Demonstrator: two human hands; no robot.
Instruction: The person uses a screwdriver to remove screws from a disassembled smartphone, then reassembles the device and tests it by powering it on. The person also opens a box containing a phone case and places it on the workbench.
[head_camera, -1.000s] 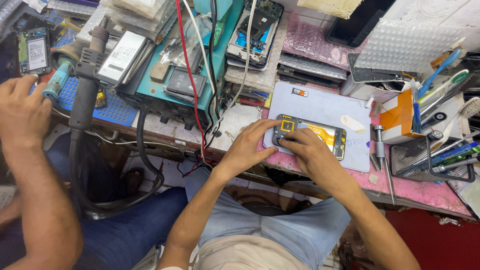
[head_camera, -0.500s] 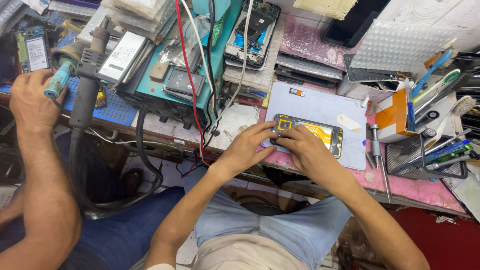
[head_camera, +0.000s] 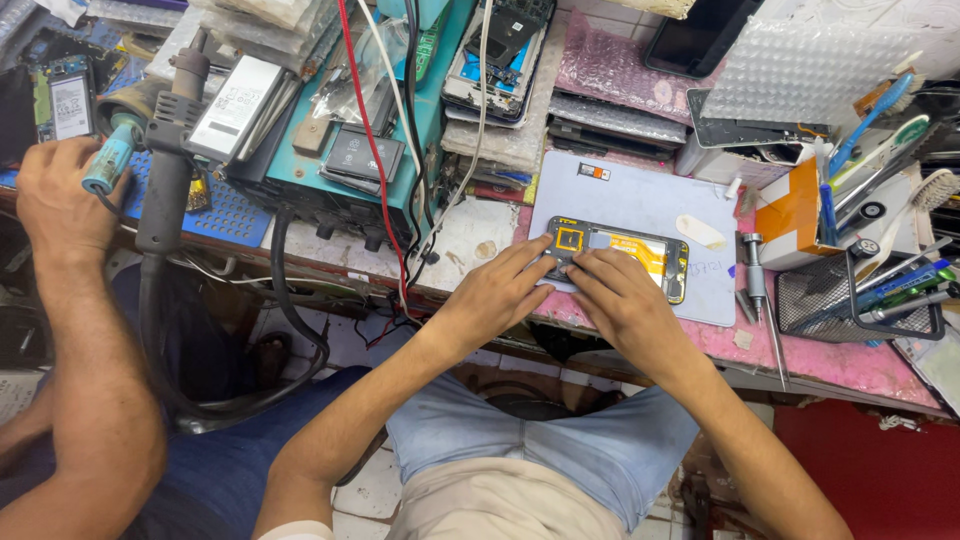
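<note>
Since the earlier frames the co-worker's hand (head_camera: 62, 195) at far left has come up off the bench edge and now grips a teal-handled tool (head_camera: 108, 166) next to the blue mat (head_camera: 215, 210). Person's own hands barely shifted: both stay on the opened phone (head_camera: 625, 255), back cover off, yellow flex and dark frame showing. Phone lies flat on the grey work mat (head_camera: 640, 195) at the front of the pink bench (head_camera: 830, 355), same spot as before.

Left hand (head_camera: 500, 290): fingers pressed together, tips bearing down on the phone's left end w/ the camera cutout. Right hand (head_camera: 615, 295): fingers curled, tips on the phone's mid/lower edge; can't tell if they pinch a part or just press.

Judgement: work on the phone is steady, fine fingertip stage, no tool in hand. Screwdriver (head_camera: 757, 275) lies just right of the mat, untouched; wire basket (head_camera: 860, 300) of tools beyond it.
</note>
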